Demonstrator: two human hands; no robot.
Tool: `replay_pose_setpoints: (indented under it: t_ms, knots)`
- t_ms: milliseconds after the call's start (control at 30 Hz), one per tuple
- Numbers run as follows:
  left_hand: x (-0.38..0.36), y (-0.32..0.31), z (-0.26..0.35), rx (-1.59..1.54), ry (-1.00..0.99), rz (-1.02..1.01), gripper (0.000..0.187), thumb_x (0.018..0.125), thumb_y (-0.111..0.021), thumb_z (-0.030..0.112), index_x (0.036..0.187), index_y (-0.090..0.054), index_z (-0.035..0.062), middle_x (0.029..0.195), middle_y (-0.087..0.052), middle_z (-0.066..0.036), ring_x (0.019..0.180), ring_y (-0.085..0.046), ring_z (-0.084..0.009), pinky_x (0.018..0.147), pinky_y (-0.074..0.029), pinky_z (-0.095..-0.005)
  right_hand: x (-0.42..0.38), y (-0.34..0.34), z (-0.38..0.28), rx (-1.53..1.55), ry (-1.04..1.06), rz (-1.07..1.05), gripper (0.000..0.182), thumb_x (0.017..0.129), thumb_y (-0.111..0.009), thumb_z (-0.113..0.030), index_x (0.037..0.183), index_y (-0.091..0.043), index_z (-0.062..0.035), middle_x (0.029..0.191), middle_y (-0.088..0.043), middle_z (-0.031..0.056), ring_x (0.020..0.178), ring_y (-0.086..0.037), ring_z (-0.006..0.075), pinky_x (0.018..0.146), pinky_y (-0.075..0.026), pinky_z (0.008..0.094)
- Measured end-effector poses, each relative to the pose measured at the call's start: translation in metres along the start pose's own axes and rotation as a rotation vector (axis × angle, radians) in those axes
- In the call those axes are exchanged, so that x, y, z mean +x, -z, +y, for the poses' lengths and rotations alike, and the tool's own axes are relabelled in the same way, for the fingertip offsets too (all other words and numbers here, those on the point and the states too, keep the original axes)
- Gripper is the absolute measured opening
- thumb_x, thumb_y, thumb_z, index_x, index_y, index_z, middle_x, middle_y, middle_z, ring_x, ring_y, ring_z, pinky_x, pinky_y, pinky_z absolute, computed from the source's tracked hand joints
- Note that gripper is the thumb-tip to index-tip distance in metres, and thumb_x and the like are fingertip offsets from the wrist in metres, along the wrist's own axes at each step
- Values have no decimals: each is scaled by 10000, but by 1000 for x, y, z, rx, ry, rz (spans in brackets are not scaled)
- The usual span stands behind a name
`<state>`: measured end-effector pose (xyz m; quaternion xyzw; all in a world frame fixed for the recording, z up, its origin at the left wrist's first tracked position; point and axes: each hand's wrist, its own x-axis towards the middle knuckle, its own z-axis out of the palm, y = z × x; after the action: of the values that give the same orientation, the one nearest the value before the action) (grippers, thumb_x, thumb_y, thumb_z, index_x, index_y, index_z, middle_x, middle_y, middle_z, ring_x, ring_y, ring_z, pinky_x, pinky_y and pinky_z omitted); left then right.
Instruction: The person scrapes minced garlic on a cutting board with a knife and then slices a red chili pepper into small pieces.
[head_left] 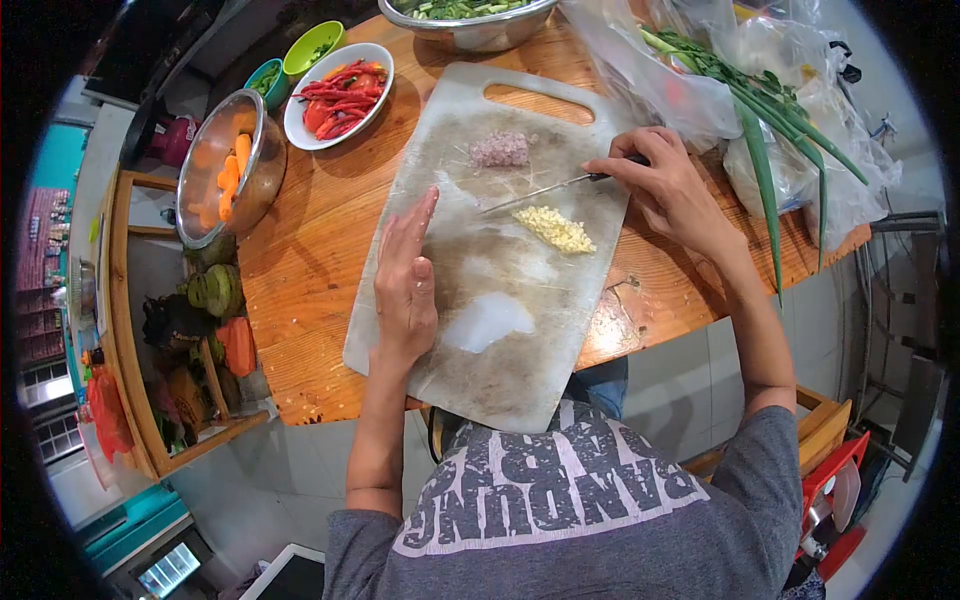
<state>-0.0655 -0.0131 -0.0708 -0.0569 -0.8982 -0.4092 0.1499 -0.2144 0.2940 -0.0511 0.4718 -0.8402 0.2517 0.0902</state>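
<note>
A worn white cutting board (pixel 470 380) lies on the wooden table. My right hand (pixel 665 185) is closed around the dark handle of a thin knife (pixel 540 192), whose blade lies over the board between two piles. Beyond the blade sits chopped purple shallot (pixel 500 149); on the near side is chopped garlic (pixel 555 230). My left hand (pixel 407 275) is held over the board's left side, fingers stretched out together, holding nothing. Small bits stick to its fingers.
Left on the table (pixel 310 240) are a metal bowl (pixel 265 185) of carrots, a white bowl (pixel 382 100) of red chillies and tomatoes, and green and blue bowls. A metal bowl (pixel 480 36) of greens stands behind the board. Plastic bags and green onions (pixel 765 130) lie right.
</note>
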Motion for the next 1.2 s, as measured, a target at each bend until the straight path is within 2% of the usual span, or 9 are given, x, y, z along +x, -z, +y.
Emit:
replay_pose_setpoints:
  t_ms: [167,267,467,600,833,1067,1200]
  knots:
    - [2,-2,-2,-3,-18,0,740,1067,-170,557,1475,-467,15,1487,-518,-163,1387,-468,-348,1193,-240,-538,4,6,5,-44,65,-60,589,663,-684,84,1206,-685,-145,1091,-598,103,1061,-568,310,1004,-421,435]
    - [0,-1,-2,-7,-13,-7,734,1069,-177,552,1473,-469,15,1484,-521,-167,1384,-472,-347,1190,-246,-538,-5,18,5,-76,17,-60,628,638,-694,83,1223,-675,-145,1091,-593,101,1065,-563,318,1010,-424,449]
    - [1,-1,-1,-16,-9,-15,720,1073,-187,541,1468,-475,11,1475,-528,-171,1372,-486,-351,1183,-253,-545,-36,21,-13,-42,-95,103,594,639,-670,93,1191,-699,-124,1067,-586,97,1034,-566,326,973,-444,448]
    - [2,-1,-1,-27,-17,-5,717,1073,-192,540,1467,-477,14,1474,-530,-169,1369,-488,-353,1181,-253,-548,-50,30,-32,42,-86,0,514,674,-680,54,1161,-719,-106,1018,-574,96,1000,-566,316,921,-444,441]
    - [2,-1,-1,-27,-7,-15,741,1065,-180,563,1469,-473,15,1479,-525,-163,1375,-481,-353,1184,-250,-547,-56,24,-25,86,-130,-90,469,722,-696,22,1168,-718,-122,1013,-574,93,987,-557,312,920,-426,432]
    - [1,0,-1,-8,7,-24,760,1059,-163,580,1473,-469,21,1484,-519,-162,1379,-474,-354,1189,-247,-543,-39,19,-14,-21,-117,-5,489,719,-680,44,1172,-714,-138,1039,-592,86,1009,-535,304,924,-425,419]
    - [1,0,0,-10,16,-24,760,1059,-165,582,1476,-467,24,1483,-521,-162,1379,-476,-352,1188,-249,-541,-40,26,-16,-17,-132,-58,494,700,-714,19,1169,-719,-137,1020,-582,81,995,-532,299,922,-422,422]
